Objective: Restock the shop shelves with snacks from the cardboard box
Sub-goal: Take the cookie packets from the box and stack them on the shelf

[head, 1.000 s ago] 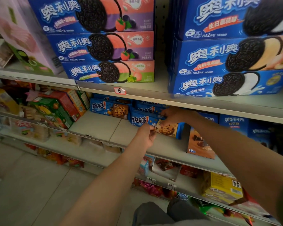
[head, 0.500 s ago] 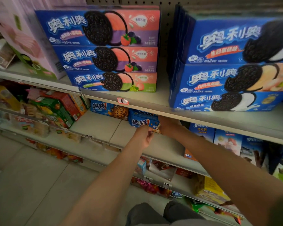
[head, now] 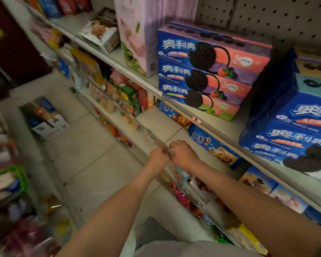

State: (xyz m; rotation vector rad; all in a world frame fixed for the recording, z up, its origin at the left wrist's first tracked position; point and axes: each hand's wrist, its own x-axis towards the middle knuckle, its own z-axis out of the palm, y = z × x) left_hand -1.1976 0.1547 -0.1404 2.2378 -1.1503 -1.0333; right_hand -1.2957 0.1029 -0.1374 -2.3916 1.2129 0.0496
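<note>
Head view, with the middle shelf (head: 156,127) taken as reference. At its front edge the left hand (head: 158,156) and right hand (head: 183,154) meet, knuckles up and touching each other. Each grip is drawn together with the fingers curled. A small pale piece (head: 171,151) shows between them, too blurred to identify, and it cannot be told whether either grip is clamped on it. On the shelf, just right of the hands, blue cookie boxes (head: 216,147) lie in a row towards the back. Directly above the shelf, stacked sandwich-biscuit boxes (head: 208,71) stand on the next level. The cardboard box (head: 44,117) sits open on the floor (head: 93,154), well apart from the shelf to its left, with packets visible inside.
</note>
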